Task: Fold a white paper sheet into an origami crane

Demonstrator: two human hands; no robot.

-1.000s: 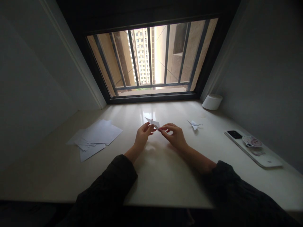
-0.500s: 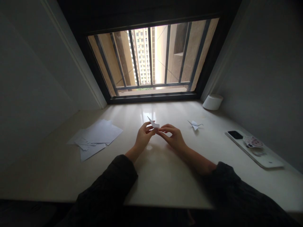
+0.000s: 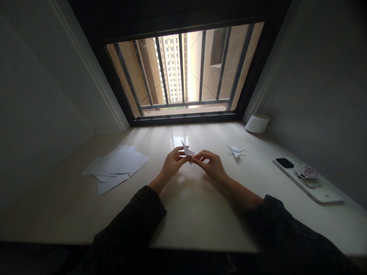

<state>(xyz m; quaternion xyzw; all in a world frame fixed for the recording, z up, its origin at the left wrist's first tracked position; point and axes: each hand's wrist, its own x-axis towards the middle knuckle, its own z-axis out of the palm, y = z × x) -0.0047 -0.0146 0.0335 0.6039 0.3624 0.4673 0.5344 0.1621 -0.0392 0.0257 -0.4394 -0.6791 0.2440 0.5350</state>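
Observation:
Between my two hands, just above the pale surface, is a small folded white paper crane (image 3: 188, 152) with one point sticking up to the upper left. My left hand (image 3: 172, 163) pinches it from the left, thumb in front and fingers behind. From the right, my right hand (image 3: 210, 163) grips its near right edge between thumb and forefinger, the other fingers curled. The fingertips cover part of the folds. A second paper crane (image 3: 236, 151) with spread wings rests on the surface to the right of my right hand.
Loose white paper sheets (image 3: 123, 162) and small scraps lie in a pile on the left. At the right lies a phone (image 3: 321, 193) with a cartoon grip on its back. A white round object (image 3: 257, 123) stands by the right wall, near the barred window (image 3: 183, 76).
The held crane has turned a little, its point now steeper and a lower flap showing under it. My right hand has shifted slightly right, its fingers more curled.

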